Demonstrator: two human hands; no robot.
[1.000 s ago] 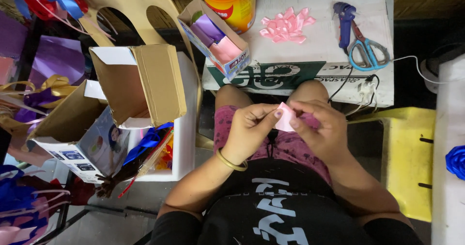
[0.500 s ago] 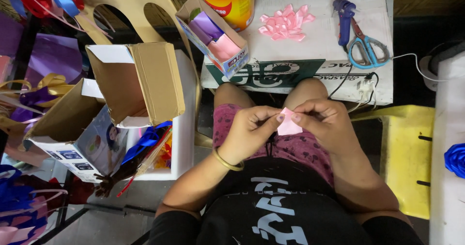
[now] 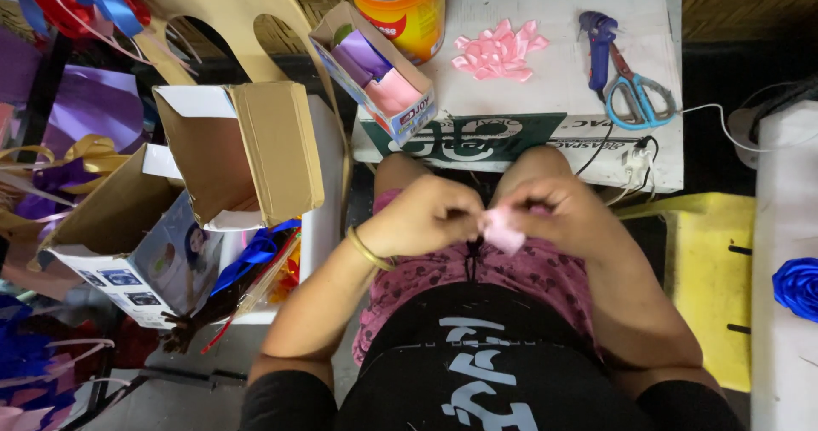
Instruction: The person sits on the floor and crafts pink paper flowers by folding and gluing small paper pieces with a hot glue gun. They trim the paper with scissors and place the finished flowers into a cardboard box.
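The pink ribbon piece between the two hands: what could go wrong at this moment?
1. The pink ribbon piece is pinched only by the fingertips of the left hand and right hand, above the lap; it may slip and unfold.
2. The finished pink bow lies loose on the white box, beside the scissors and a cable; a tug or reach could knock it off.

Beyond the hands, a white box serves as a tabletop point(image 3: 562, 73); on it lie a finished pink ribbon bow point(image 3: 498, 52), blue-handled scissors point(image 3: 635, 99) beside a purple glue gun point(image 3: 596, 43), and an orange tin point(image 3: 400, 9); a small carton of ribbon rolls point(image 3: 375, 73) leans at its edge; left of the hands stand open cardboard boxes point(image 3: 247, 154); far right lies a blue ribbon rose point(image 3: 797, 286) past a yellow stool point(image 3: 707, 286).
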